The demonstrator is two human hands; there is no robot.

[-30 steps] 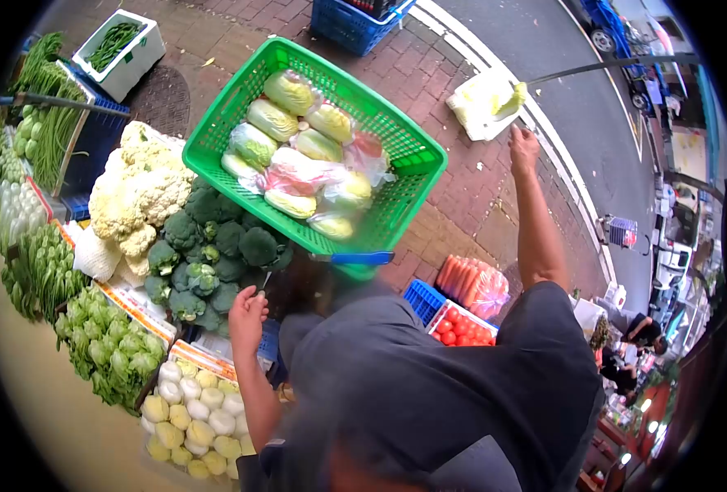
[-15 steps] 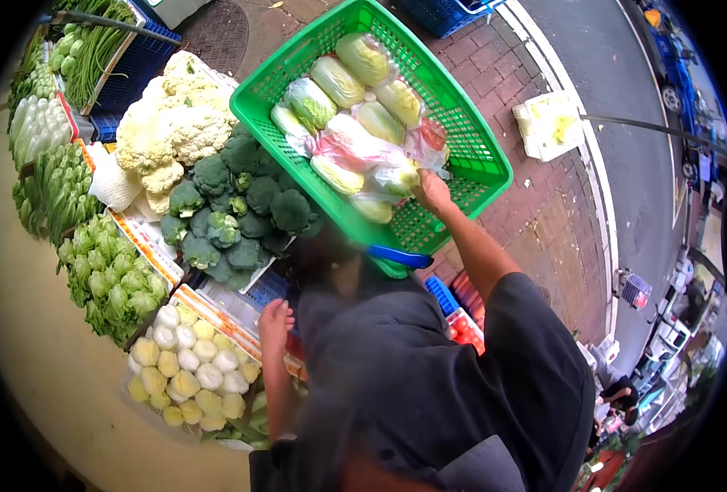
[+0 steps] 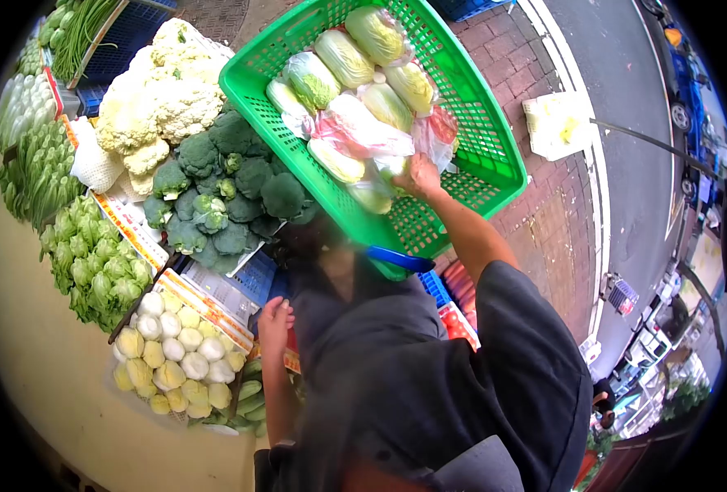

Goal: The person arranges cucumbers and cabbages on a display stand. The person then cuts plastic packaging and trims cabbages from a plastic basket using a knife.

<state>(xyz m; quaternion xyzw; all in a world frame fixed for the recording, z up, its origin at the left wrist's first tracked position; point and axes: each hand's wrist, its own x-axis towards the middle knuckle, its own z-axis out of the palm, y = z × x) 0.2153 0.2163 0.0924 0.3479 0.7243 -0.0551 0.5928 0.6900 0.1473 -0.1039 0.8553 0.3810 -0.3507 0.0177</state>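
My right hand (image 3: 420,175) reaches into the green plastic crate (image 3: 495,182), its fingers closed on the end of a bagged napa cabbage (image 3: 390,166) low in the pile. Around it lie several more napa cabbages (image 3: 344,57) in clear plastic. A pink-tinted plastic bag (image 3: 363,135) covers part of the pile, and a reddish bundle (image 3: 440,129) sits right of it. By my left side, my left hand (image 3: 277,318) hangs with its fingers curled in, nothing visible in them. Nearest to it are the box of white and yellow round vegetables (image 3: 190,353) and a blue crate.
Left of the crate are broccoli (image 3: 231,184), cauliflower (image 3: 163,94) and leafy lettuce (image 3: 97,262). A blue handle (image 3: 400,259) crosses the crate's near edge. A whitish box (image 3: 557,125) stands on the brick pavement by the road. Tomatoes (image 3: 457,324) lie beside my body.
Inside the crate, my right hand has shifted left and slightly away from me, still at the napa cabbage. The whole view has shifted slightly. My left hand stays low with its fingers curled.
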